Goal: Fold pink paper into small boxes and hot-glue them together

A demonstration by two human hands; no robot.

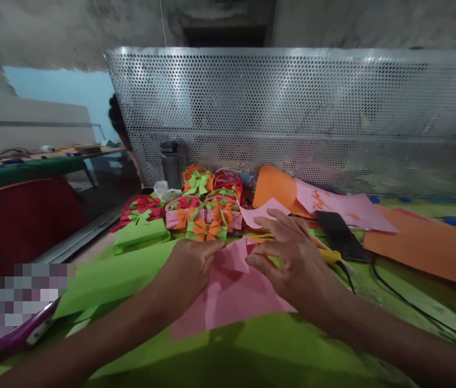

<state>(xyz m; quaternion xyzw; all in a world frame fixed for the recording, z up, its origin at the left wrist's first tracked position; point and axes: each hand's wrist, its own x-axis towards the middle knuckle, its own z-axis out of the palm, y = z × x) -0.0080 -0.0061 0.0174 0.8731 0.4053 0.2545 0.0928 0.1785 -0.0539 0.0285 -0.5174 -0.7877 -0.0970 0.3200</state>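
A pink paper sheet point(231, 293) lies partly folded on a green sheet point(228, 350) in front of me. My left hand point(193, 267) grips its left folded edge with fingers curled onto the paper. My right hand point(292, 258) pinches the fold at the middle with thumb and fingers, the other fingers spread above it. Both hands meet over the top part of the pink sheet.
Several paper gift boxes with bows point(195, 207) stand behind the hands. A grey bottle point(171, 164) sits before a perforated metal screen point(312, 113). Orange point(425, 245) and pink sheets point(344, 207), a black phone point(338, 231) with cable, and a purple tool point(21, 331) lie around.
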